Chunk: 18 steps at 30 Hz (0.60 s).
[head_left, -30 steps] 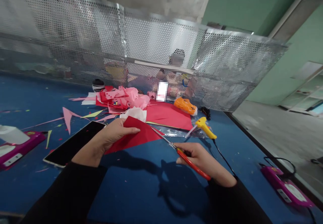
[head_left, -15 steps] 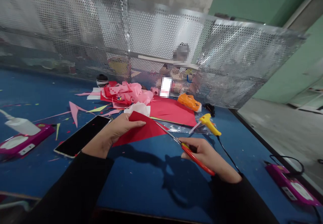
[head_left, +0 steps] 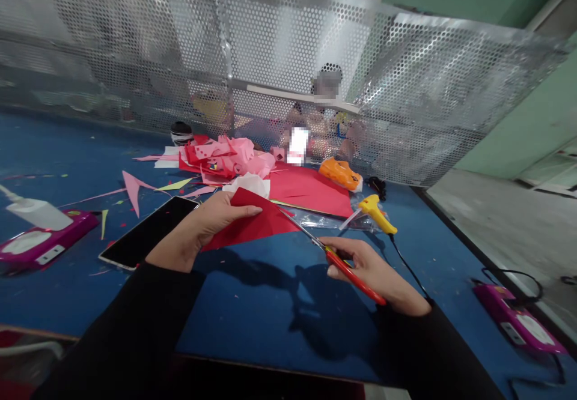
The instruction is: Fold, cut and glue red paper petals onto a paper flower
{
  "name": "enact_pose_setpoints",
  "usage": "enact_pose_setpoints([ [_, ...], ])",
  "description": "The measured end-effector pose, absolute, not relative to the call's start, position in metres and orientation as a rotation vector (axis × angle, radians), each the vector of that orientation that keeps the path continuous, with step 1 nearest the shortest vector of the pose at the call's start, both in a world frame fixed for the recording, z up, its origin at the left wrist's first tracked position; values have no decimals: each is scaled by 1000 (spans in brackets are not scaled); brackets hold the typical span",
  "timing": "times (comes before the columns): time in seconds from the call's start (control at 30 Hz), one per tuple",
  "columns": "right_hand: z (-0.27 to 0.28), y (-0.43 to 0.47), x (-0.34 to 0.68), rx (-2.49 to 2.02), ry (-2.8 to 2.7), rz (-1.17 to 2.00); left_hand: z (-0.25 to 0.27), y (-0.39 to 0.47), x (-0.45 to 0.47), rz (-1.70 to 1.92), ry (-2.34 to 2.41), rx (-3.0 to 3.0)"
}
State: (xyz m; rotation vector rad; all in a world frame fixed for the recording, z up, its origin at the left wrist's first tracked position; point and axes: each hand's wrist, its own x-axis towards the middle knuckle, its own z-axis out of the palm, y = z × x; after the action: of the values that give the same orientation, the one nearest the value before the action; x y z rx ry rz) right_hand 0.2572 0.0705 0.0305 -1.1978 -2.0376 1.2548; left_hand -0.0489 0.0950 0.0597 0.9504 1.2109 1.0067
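My left hand (head_left: 211, 223) pinches a piece of red paper (head_left: 252, 227) between thumb and fingers, holding it up above the blue table. My right hand (head_left: 360, 268) is wrapped round the red handles of a pair of scissors (head_left: 343, 263). The scissor blades point up and left, and they lie at the right edge of the red paper, nearly together. Beneath my left wrist a black phone (head_left: 146, 232) lies flat. Beyond the paper rest larger red sheets (head_left: 311, 188) and a crumpled white piece (head_left: 247, 185).
A yellow glue gun (head_left: 376, 212) and an orange packet (head_left: 340, 173) lie at the right. Pink and red scraps (head_left: 229, 157) are heaped at the back before a perforated metal screen (head_left: 279, 45). Purple power strips (head_left: 518, 319) sit on both sides. Another person is behind the screen.
The view has tilted slightly downward, so most things sit a little higher in the picture. Both hands keep nearly the same hold on the paper and the scissors.
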Motion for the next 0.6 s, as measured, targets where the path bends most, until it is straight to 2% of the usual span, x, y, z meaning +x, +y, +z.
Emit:
enact_pose_setpoints([
  [0.6, 30, 71, 258, -1140, -2149, 1124, 55, 95, -45, 978, 1202, 986],
])
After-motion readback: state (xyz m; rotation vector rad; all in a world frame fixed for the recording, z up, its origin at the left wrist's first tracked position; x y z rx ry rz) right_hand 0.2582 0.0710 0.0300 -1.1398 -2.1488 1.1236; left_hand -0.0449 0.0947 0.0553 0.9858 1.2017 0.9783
